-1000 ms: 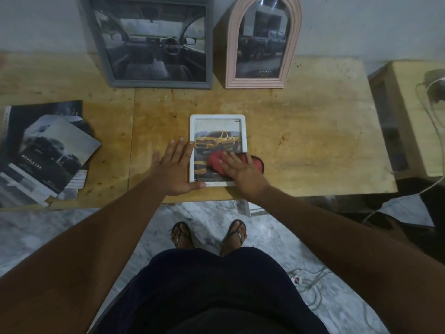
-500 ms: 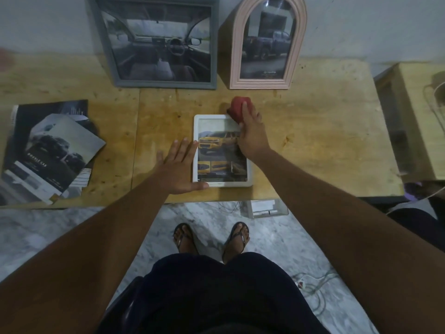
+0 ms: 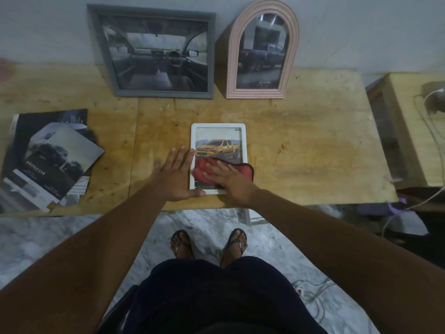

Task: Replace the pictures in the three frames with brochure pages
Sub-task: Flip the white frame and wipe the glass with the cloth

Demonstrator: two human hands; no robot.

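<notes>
Right hand [image 3: 228,177]: laid flat with fingers straight, pressing a red cloth [image 3: 243,168] against the glass of the white frame [image 3: 243,141]; nothing is pinched or curled round. Left hand [image 3: 177,175]: also flat and unclenched, palm on the wood just left of the white frame, fingers touching its left rail, thumb lying along its near rail as a brace.

Table [image 3: 301,153]: bare stained wood; the white frame lies face up at its near edge, about midway across.

Brochure stack [image 3: 48,160]: well to the left of the white frame, a loose fan of dark car pages.

Grey frame [image 3: 163,94]: beyond the white frame and to its left, leaning on the wall, showing a car interior.

Pink arched frame [image 3: 255,94]: beyond the white frame and slightly to its right, leaning on the wall, showing a dark pickup.

White frame: long axis runs straight away from the person. A yellow pickup page sits behind the glass. The cloth covers the near half and overhangs the right rail; the far half is uncovered.

Governing relation: the uncovered glass lies directly beyond the right hand, along the long axis, so a stroke away from the body would probably cover it. The right hand is the nearer; the left only steadies. All three frames appear filled, so the task looks close to done.
</notes>
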